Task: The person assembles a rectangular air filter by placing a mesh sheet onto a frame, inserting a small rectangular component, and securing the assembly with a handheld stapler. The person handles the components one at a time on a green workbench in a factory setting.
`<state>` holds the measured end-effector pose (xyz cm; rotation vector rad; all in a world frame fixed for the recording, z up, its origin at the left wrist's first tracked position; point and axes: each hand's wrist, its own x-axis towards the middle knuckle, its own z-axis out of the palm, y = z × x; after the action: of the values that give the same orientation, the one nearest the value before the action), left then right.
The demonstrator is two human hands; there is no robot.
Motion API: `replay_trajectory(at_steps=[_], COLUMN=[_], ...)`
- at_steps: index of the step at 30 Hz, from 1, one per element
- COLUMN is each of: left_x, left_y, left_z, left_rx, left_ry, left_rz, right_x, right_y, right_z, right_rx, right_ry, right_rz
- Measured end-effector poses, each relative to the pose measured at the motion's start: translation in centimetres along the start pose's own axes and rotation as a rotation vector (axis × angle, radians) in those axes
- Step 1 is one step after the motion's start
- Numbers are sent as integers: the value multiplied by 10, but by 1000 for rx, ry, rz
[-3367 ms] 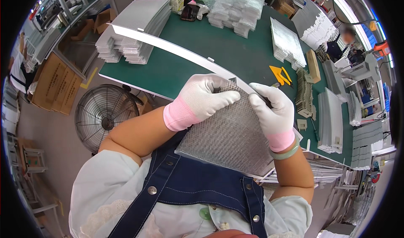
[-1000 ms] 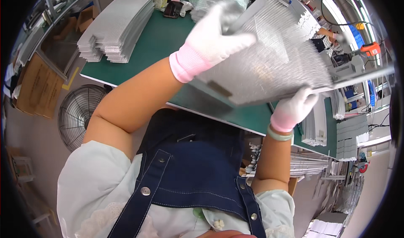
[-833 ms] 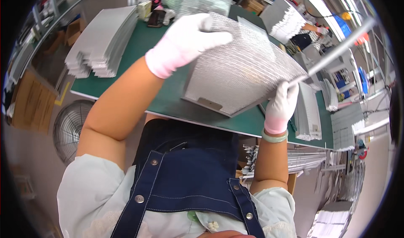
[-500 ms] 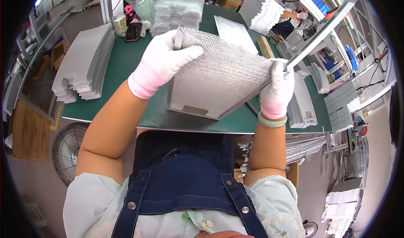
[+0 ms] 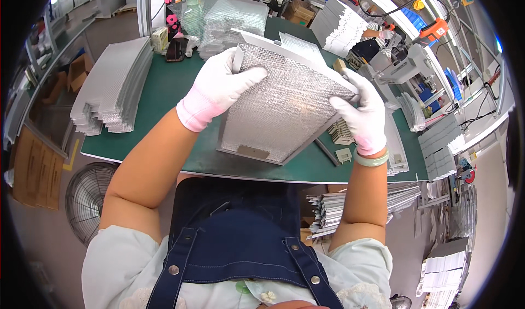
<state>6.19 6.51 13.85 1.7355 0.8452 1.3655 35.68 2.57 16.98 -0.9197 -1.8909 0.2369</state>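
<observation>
I hold a rectangular metal mesh filter panel (image 5: pixel 284 104) with a silver frame, tilted above the green work table (image 5: pixel 164 98). My left hand (image 5: pixel 216 87), in a white glove, grips the panel's far left corner. My right hand (image 5: pixel 361 112), also gloved and with a pale green bangle at the wrist, grips the panel's right edge near its far corner. The panel's near edge hangs just over the table's front edge.
A stack of mesh sheets (image 5: pixel 112 87) lies on the table's left. More wrapped mesh stacks (image 5: pixel 229 19) stand at the back, with white fin stacks (image 5: pixel 342 25) beyond. Small metal parts (image 5: pixel 342 134) lie at the right. A floor fan (image 5: pixel 87 199) stands below the table at left.
I have brought the mesh panel down from a raised position and turned it toward me. Both hands kept hold; the long metal strip seen earlier is no longer in hand.
</observation>
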Motion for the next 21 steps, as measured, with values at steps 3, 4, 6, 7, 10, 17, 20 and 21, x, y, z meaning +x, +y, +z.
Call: replay_trajectory(at_steps=[3, 4, 6, 7, 10, 17, 20, 21], left_x=[6, 3, -5, -11, -28, -56, -49, -45], left_y=[-21, -6, 17, 24, 39, -78, -88, -82], left_z=[-6, -4, 0, 4, 5, 51, 57, 57], left_rx=[33, 66, 57, 14, -47, -414, -291, -296], left_ry=[29, 18, 10, 8, -102, -132, -162, -167], left_rz=[38, 29, 15, 6, -101, -230, -282, -292], right_x=[15, 21, 23, 23, 4, -46, -50, -50], right_y=[-13, -16, -45, -52, -66, 32, 53, 57], right_z=[-10, -8, 2, -5, -24, 9, 8, 6], right_rx=[-197, -284, -196, -228, -29, 106, 138, 158], right_ry=[-87, -106, -55, -112, -208, -382, -391, -397], right_rz=[26, -21, 18, -64, -17, 384, 461, 483])
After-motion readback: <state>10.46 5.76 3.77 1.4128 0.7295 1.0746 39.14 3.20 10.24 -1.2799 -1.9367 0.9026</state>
